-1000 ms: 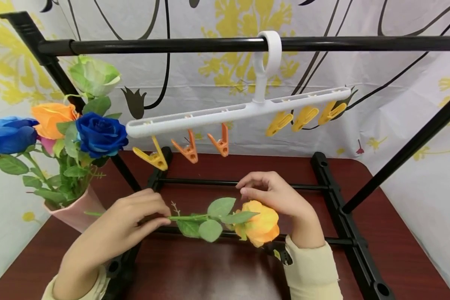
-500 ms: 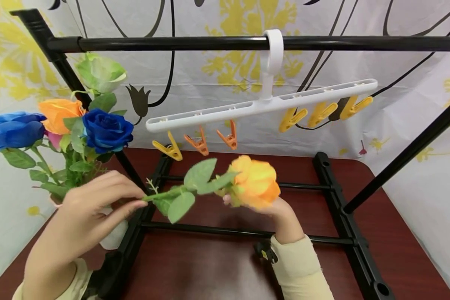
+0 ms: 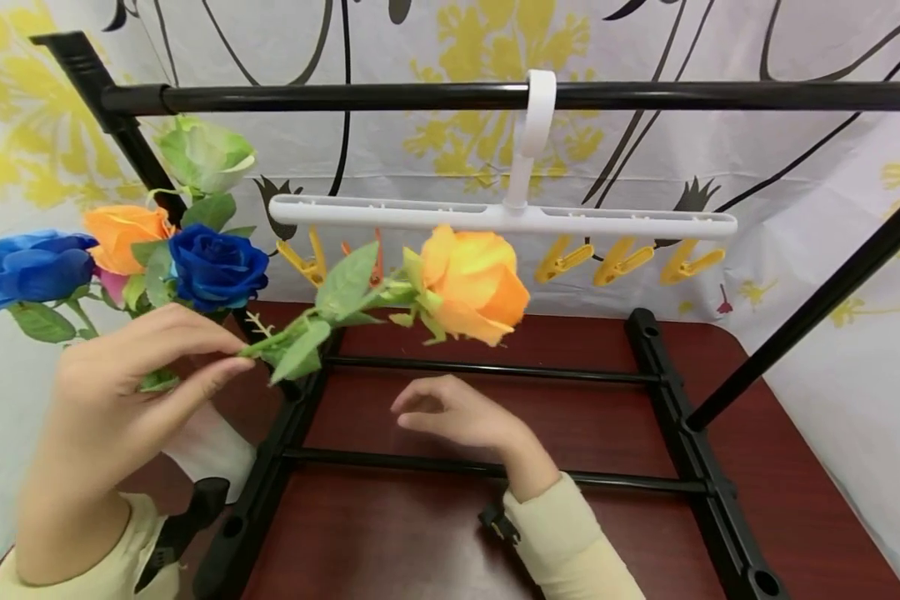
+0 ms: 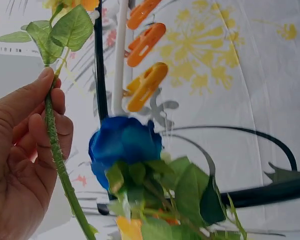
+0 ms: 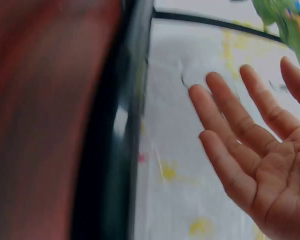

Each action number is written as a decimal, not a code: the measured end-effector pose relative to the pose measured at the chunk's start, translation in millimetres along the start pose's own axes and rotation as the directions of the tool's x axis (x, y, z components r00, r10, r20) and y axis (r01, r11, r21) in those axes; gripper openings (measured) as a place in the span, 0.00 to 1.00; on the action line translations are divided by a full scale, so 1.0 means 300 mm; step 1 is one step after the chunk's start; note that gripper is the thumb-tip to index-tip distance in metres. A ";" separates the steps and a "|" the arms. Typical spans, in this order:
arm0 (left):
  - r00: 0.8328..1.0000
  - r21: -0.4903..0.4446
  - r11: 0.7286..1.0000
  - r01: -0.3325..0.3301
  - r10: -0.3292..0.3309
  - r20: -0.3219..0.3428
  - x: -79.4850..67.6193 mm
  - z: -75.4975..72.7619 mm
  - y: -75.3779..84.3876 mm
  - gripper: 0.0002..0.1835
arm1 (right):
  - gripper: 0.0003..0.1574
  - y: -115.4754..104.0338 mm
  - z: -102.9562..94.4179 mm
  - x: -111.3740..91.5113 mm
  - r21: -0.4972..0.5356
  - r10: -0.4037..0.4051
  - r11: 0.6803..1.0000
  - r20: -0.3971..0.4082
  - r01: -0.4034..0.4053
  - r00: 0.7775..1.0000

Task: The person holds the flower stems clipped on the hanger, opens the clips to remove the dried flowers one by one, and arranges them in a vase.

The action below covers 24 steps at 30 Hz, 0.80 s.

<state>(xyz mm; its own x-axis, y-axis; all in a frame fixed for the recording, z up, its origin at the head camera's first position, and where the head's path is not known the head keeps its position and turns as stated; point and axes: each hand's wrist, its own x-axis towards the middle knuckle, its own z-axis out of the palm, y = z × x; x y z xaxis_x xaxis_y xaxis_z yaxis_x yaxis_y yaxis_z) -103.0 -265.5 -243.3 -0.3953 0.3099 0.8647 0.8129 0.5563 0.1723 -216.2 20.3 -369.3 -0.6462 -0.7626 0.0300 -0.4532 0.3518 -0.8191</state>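
My left hand (image 3: 131,392) pinches the green stem of a yellow-orange artificial rose (image 3: 474,285) between thumb and fingers. The bloom points right, in front of the white clip hanger (image 3: 420,215), and hides part of its orange clothespins. In the left wrist view the thorny stem (image 4: 60,165) runs down past the palm. My right hand (image 3: 457,412) is below the bloom, apart from it, holding nothing; the right wrist view shows its fingers (image 5: 245,125) spread and relaxed. Yellow clothespins (image 3: 622,260) hang under the hanger's right half.
A black rack bar (image 3: 420,97) carries the hanger. Blue, orange and pale green roses (image 3: 217,265) stand at the left, their vase (image 3: 213,450) partly behind my left hand. The rack's black base (image 3: 667,375) lies on the dark red table (image 3: 390,533).
The yellow-orange rose has risen and moved left with my left hand. My right hand has come away from the bloom and lowered. The hanger has swung from tilted to nearly level.
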 end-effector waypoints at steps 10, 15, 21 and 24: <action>0.989 0.028 0.993 0.115 -0.112 -0.096 -0.012 -0.055 -0.040 0.14 | 0.18 -0.080 0.219 0.193 0.159 -0.155 0.975 -0.009 0.155 0.988; 0.978 0.025 0.988 0.152 -0.147 -0.150 -0.034 -0.059 -0.052 0.15 | 0.21 -0.116 0.285 0.258 0.254 -0.206 0.944 -0.048 0.211 0.977; 0.964 0.049 0.981 0.189 -0.176 -0.201 -0.057 -0.065 -0.068 0.19 | 0.25 -0.133 0.329 0.310 0.247 -0.183 0.949 -0.077 0.196 0.980; 0.957 0.045 0.977 0.211 -0.197 -0.213 -0.069 -0.075 -0.079 0.16 | 0.25 -0.132 0.361 0.347 0.238 -0.186 0.950 -0.087 0.202 0.979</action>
<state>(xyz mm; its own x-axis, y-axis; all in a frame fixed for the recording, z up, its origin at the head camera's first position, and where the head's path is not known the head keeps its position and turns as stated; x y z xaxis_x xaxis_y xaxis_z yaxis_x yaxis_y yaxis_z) -104.3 -302.4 -254.7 -0.4474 0.0234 0.8941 0.6915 0.6430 0.3292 -199.0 -131.7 -395.6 -0.6014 -0.7645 0.2321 -0.4148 0.0505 -0.9085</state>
